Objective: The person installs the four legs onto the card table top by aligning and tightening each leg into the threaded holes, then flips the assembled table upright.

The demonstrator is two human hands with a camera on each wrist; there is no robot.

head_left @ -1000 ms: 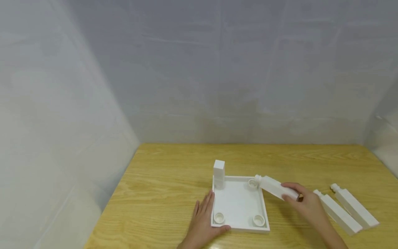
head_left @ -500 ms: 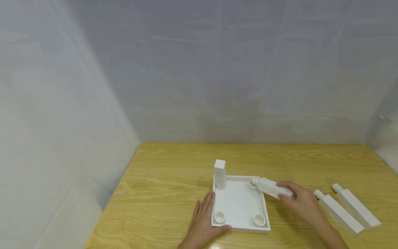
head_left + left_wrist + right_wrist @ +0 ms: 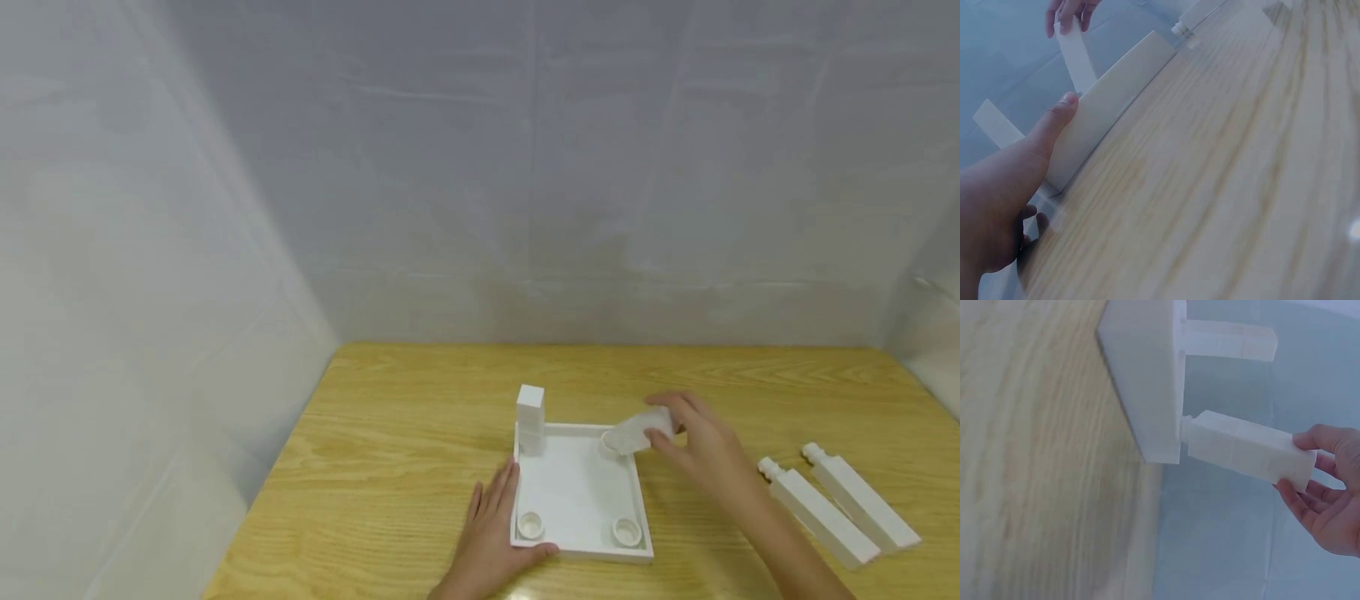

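Observation:
A white square tray-like panel with a raised rim lies on the table. Round sockets sit at its near left, near right and far right corners. One white square leg stands upright at the far left corner. My right hand pinches the outer end of another white leg between thumb and fingers. That leg leans toward the right, its narrow end right at the far right socket. My left hand braces the near left corner, straight fingers along the left side and thumb against the front side.
Two more white legs with narrow knobbed ends, a nearer one and a farther one, lie side by side to the right of the right forearm. Pale sheeting rises behind the wooden table and along its sides.
My right hand has brought the leg leftward to the far right socket and raised its outer end, so it tilts more steeply. The left hand and panel have hardly moved.

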